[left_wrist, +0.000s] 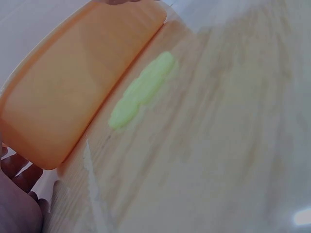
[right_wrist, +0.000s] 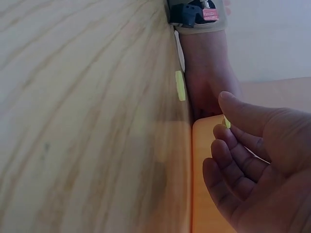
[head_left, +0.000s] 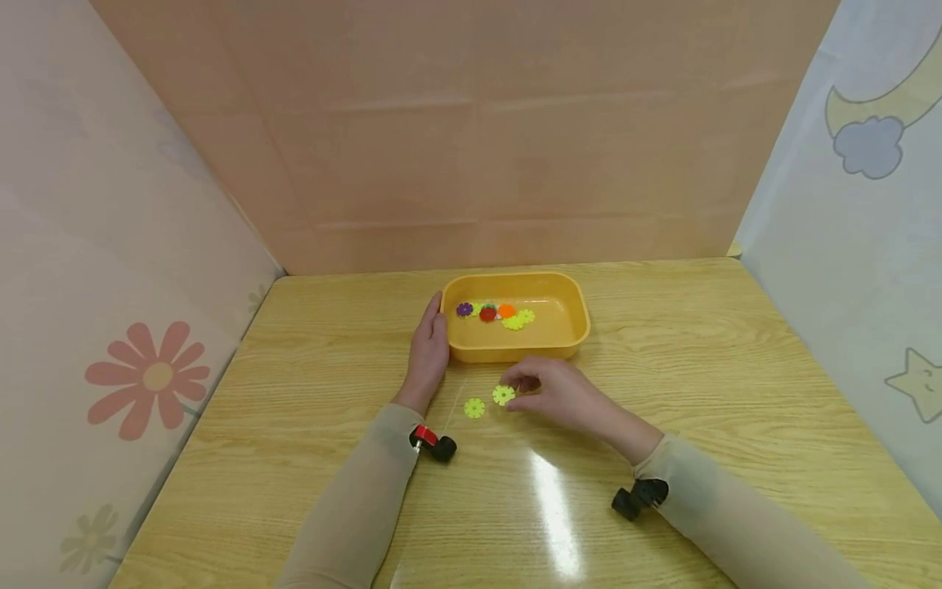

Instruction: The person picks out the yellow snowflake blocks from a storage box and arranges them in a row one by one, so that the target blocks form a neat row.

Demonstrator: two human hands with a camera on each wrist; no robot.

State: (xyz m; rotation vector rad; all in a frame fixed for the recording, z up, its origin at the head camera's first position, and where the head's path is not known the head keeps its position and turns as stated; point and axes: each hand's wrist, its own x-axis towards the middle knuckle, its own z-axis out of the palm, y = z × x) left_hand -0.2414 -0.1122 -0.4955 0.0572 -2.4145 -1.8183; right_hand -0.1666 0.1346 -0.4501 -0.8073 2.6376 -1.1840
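Between thumb and fingers, my right hand (head_left: 562,397) pinches a yellow-green snowflake disc (head_left: 504,396) just in front of a yellow-orange plastic bin (head_left: 515,355). In the right wrist view, only a sliver of that disc (right_wrist: 227,122) shows beside the thumb. A second yellow-green snowflake disc (head_left: 474,408) lies flat on the table, left of the held one; the left wrist view shows it too. My left hand (head_left: 428,356) rests against the bin's left end, its fingers lying along the outer wall. Several discs, purple, red, orange (head_left: 506,311) and yellow-green, lie inside the bin.
The bin stands on a wood-grain table (head_left: 699,368), near the pinkish back panel (head_left: 471,164). Pale printed panels rise at the left and right sides. Each wrist carries a small black camera, one (head_left: 443,448) at the left and another (head_left: 639,499) at the right.
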